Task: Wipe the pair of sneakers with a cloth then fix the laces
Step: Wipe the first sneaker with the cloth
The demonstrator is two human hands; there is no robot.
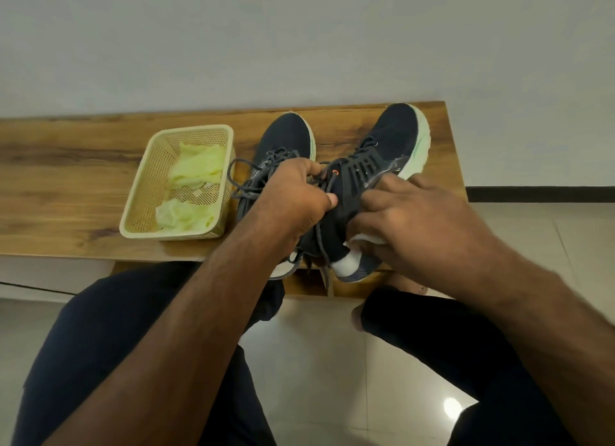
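While my left hand [293,196] pinches the tilted right sneaker [376,172] at its laces [324,182] on the tabletop [66,166], my right hand [419,222] presses what looks like a white cloth [366,237] against its side; the other sneaker [286,139] stands beside the basket [146,186].

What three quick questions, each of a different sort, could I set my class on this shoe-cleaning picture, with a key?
1. True or false: the basket holds crumpled pale green cloths.
2. Which sneaker are both hands working on? A) left sneaker B) right sneaker
3. Fill in: the right hand presses a white ____ against the shoe's side.

Key
1. True.
2. B; the left hand grips it at the laces.
3. Cloth.
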